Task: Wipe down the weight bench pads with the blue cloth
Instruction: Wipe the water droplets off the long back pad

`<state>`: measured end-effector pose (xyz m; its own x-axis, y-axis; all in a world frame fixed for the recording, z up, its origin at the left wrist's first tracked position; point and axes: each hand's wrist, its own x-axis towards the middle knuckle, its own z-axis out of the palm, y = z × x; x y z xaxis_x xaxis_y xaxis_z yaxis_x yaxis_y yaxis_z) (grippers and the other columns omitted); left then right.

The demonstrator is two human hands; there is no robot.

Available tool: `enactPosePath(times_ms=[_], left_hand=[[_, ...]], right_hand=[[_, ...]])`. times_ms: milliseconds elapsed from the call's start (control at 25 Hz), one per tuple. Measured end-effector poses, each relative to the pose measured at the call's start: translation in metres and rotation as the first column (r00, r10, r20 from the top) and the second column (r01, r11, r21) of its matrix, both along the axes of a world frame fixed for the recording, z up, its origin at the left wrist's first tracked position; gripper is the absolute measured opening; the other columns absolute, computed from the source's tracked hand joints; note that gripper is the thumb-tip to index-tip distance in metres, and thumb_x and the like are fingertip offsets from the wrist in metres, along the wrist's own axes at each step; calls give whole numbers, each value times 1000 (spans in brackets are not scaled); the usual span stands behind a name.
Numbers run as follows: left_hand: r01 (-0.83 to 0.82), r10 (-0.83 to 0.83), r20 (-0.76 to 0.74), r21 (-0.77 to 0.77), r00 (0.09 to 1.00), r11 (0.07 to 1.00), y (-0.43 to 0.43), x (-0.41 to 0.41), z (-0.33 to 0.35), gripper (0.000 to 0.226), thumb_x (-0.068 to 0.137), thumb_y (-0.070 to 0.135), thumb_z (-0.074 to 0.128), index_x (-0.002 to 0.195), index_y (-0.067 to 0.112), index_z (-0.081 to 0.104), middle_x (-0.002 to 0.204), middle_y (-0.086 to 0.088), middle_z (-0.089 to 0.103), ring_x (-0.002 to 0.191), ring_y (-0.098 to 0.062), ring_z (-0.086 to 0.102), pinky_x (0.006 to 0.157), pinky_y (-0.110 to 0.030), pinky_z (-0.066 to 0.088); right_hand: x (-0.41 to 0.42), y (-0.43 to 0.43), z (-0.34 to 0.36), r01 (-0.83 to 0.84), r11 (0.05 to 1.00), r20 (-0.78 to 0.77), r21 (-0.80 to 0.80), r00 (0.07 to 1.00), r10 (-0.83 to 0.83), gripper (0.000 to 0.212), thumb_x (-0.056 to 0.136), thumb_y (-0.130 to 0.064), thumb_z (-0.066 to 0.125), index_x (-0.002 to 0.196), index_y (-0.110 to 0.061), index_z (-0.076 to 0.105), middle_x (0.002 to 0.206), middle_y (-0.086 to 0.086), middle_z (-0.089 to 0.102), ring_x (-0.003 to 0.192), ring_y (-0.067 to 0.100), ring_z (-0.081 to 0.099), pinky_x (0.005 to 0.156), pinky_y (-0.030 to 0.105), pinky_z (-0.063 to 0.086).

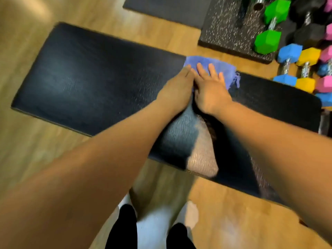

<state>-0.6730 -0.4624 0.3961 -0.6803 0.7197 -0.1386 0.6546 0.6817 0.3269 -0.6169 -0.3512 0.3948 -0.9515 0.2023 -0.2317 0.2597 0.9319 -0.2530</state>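
Gym wood floor; black bench pad across centre. Blue cloth at pad's far edge; left hand and right hand flat, fingers straight, pressing it, likely for full wiping contact.

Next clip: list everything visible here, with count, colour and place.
weight bench pads: count unclear, black, across the middle
blue cloth: one, blue, far bench edge, under both hands
dumbbells: several; green, blue, yellow, pink, black; upper right
speckled mat: one, black-and-white, under green dumbbell
grey mat: one, grey, top centre
left hand: one, flat on cloth
right hand: one, flat on cloth
feet: two, white, bottom centre
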Motion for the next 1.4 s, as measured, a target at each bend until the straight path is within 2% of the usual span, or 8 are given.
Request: enactPosePath(times_ms=[120,240,320,480,640,880,1120,1400], left_hand=[[-12,12,105,-1,994,1000,-90,66,6,48,88,10,42,135,11,48,149,-6,39,121,-27,55,91,-36,51],[229,-233,-18,-142,972,963,-174,120,-3,40,93,9,36,121,-4,60,131,-21,57,132,-36,44,105,-43,40],[161,-160,19,-108,987,981,-173,89,-13,42,93,11,33,121,-3,60,127,-22,59,131,-35,45,109,-49,36],[-44,42,-19,-128,999,991,-110,-61,3,49,94,13,33,141,1,36,150,-17,35,142,-28,27,118,-43,12],[-71,51,-112,-183,992,981,-139,-133,8,41,94,19,33,131,13,51,132,-11,52,128,-25,40,118,-47,13],[-128,112,-156,-97,981,987,-330,-20,16,37,79,18,48,105,5,71,119,-18,66,127,-40,48,105,-61,31],[-267,207,-227,-280,952,922,-301,-158,9,50,91,28,34,135,11,48,142,-10,47,140,-32,29,115,-49,21],[-462,455,-104,-66,885,884,-357,-158,32,22,83,8,46,90,7,67,95,-14,64,86,-32,61,70,-31,40]], right_hand=[[75,-81,-8,-94,995,-106,42,990,98,65,83,-14,38,147,-16,29,155,5,29,144,33,19,114,56,21],[122,-137,-7,-293,956,-40,-4,955,292,64,75,-22,37,139,-19,35,148,1,42,137,28,29,109,49,24],[80,-123,-9,-355,934,-44,-46,934,354,65,76,-19,34,141,-18,37,149,3,41,139,28,30,114,46,19],[-90,-93,-6,-96,986,-18,-137,995,95,58,91,-14,32,147,-27,30,159,5,17,147,31,4,116,58,3],[-158,-138,-1,79,975,-14,-206,996,-83,61,80,-29,27,139,-29,44,156,2,27,147,30,6,116,57,0],[-21,-312,-11,-266,933,-140,-244,961,238,60,82,-23,30,142,-23,40,154,-2,32,146,26,7,117,49,6],[-194,-282,-9,-337,900,-93,-276,941,324,64,85,-10,27,148,-23,29,159,1,17,148,21,1,118,49,0],[-208,-357,-5,-359,927,-195,-111,922,334,53,90,-19,47,142,-28,40,157,-1,24,147,30,9,117,55,3]])
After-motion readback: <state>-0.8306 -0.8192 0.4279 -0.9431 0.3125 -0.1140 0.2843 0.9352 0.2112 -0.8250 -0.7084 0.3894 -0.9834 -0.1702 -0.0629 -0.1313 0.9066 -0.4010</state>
